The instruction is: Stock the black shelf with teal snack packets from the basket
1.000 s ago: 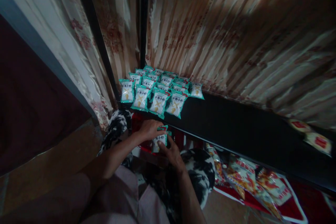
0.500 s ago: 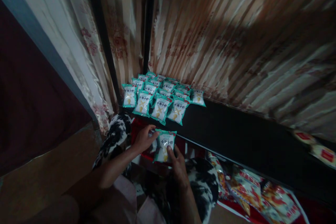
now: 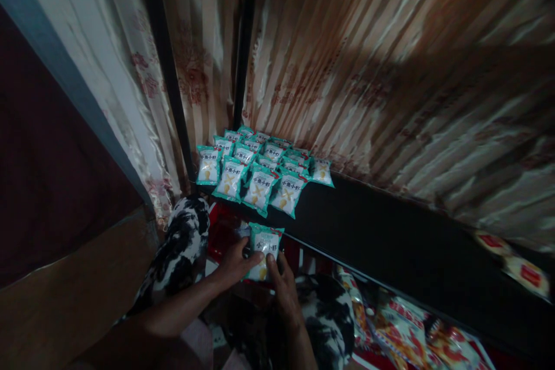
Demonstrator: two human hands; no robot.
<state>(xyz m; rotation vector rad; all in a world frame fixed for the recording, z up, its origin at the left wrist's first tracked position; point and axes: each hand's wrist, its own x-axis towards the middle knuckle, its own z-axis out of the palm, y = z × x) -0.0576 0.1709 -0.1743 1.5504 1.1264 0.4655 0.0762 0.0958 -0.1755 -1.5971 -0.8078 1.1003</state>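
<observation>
A teal and white snack bag (image 3: pixel 264 238) is held upright between both hands, just in front of the black shelf (image 3: pixel 359 231). My left hand (image 3: pixel 237 259) grips its left side, thumb across the front. From the right, my right hand (image 3: pixel 281 280) closes on the lower edge with its thumb on the front as well. The fingers behind the bag are hidden. Several matching snack bags (image 3: pixel 259 186) stand in rows at the shelf's left end, beyond my hands.
Two cream packets with red labels (image 3: pixel 526 273) lie at the shelf's right. Below it, larger colourful snack bags (image 3: pixel 401 324) sit in a red container. Pleated curtains (image 3: pixel 390 69) hang behind the shelf, and a dark post (image 3: pixel 245 40) rises at its left corner.
My left hand has come from the bag's upper left corner to its lower left side, thumb now on the front. The view has shifted slightly.
</observation>
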